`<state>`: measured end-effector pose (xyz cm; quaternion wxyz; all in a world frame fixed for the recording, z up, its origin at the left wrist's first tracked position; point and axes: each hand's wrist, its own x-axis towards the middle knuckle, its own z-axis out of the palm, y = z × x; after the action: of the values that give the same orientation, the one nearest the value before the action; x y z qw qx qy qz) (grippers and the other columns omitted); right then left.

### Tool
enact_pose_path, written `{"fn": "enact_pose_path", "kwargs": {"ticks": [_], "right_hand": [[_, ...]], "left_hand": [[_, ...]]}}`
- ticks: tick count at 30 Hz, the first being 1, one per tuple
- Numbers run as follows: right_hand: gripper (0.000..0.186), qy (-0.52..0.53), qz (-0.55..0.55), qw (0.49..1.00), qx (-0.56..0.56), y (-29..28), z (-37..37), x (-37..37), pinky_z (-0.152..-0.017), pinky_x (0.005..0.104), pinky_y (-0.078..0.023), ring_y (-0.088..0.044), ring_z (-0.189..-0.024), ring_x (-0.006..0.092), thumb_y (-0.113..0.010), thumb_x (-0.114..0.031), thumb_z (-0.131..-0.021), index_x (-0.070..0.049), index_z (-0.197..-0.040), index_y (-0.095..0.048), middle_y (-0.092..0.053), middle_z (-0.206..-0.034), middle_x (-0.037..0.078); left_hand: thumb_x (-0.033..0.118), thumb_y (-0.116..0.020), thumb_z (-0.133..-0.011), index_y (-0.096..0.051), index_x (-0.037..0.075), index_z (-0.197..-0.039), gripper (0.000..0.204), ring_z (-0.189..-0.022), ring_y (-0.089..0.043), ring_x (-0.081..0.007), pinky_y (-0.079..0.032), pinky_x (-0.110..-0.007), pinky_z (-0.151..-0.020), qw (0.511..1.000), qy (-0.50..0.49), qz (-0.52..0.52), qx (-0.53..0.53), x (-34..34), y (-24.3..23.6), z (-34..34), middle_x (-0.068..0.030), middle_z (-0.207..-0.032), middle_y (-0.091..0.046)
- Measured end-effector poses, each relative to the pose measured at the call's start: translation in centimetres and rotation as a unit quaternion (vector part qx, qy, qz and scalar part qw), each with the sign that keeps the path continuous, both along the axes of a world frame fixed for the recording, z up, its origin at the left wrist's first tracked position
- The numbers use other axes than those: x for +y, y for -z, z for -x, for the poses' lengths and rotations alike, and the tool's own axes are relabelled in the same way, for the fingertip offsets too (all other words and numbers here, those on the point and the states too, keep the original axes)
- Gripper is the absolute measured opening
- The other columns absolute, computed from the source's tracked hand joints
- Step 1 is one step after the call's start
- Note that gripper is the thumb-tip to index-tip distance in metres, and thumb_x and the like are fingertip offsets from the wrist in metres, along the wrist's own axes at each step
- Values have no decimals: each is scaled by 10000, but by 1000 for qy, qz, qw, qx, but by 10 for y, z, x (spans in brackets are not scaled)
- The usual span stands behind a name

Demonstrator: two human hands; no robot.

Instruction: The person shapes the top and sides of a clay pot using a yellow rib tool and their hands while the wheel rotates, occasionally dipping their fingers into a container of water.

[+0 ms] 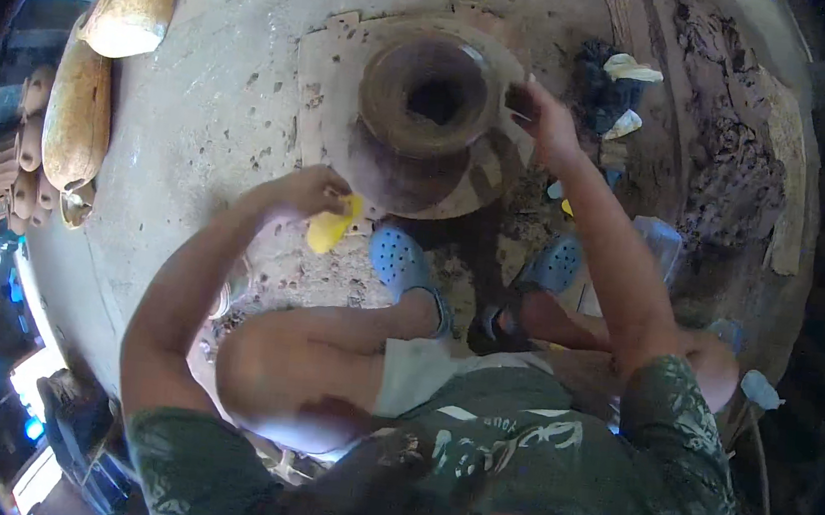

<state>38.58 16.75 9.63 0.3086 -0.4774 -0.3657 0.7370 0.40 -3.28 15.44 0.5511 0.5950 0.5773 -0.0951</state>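
Observation:
A round brown clay pot (387, 119) with a wide rim and a dark hollow stands in front of me on a round, clay-smeared base (480, 189). To the near left of the pot, my left hand (311, 193) pinches a thin yellow piece (328, 231), cloth or soft plastic, which hangs below the fingers. My right hand (547, 126) is raised at the pot's right side with its fingers apart and nothing in them. A small gap seems to lie between those fingers and the pot, though contact cannot be ruled out.
My blue clogs (402, 259) stand just nearer than the base. A rough heap of wet clay (735, 156) lies on the right, with pale scraps (623, 125) and a clear plastic container (657, 245) closer in. Far left are a long tan vessel (77, 117) and stacked clay-coloured cylinders (31, 132).

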Motion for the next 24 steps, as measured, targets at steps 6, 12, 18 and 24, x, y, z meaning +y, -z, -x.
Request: {"fn": "enact_pose_path", "kwargs": {"ticks": [6, 12, 18, 24], "right_hand": [[550, -5, 63, 982, 180, 16, 43, 28, -1099, 460, -457, -594, -1266, 286, -564, -439, -1039, -55, -1432, -561, -629, -1394, 118], [590, -14, 37, 994, 101, 43, 51, 17, -1126, 487, -445, -593, -1288, 309, -554, -471, -1032, -63, -1459, -540, -614, -1429, 126], [599, -5, 111, 991, 75, 14, 58, 11, -1112, 516, -461, -585, -1300, 306, -562, -462, -1024, -82, -1485, -518, -593, -1458, 116], [546, -1, 132, 987, 92, 17, 59, 7, -1115, 453, -463, -645, -1212, 307, -513, -440, -1052, -20, -1386, -613, -672, -1362, 136]], "left_hand": [[262, -719, -998, -536, -64, -1433, 574, -1093, -680, -223, -531, -360, -994, 754, -557, -24, -347, 1, 29, -52, -104, -1180, -701], [188, -639, -1042, -573, 15, -1292, 311, -1123, -680, -217, -550, -372, -998, 539, -645, -6, -542, 0, 66, -94, -95, -1204, -678], [180, -640, -1043, -572, 38, -1297, 298, -1143, -677, -210, -553, -375, -1008, 531, -646, 11, -548, 14, 45, -93, -81, -1212, -680], [174, -655, -1037, -596, 32, -1268, 278, -1126, -683, -204, -552, -371, -1004, 540, -646, 2, -539, 12, 48, -94, -78, -1195, -688]]}}
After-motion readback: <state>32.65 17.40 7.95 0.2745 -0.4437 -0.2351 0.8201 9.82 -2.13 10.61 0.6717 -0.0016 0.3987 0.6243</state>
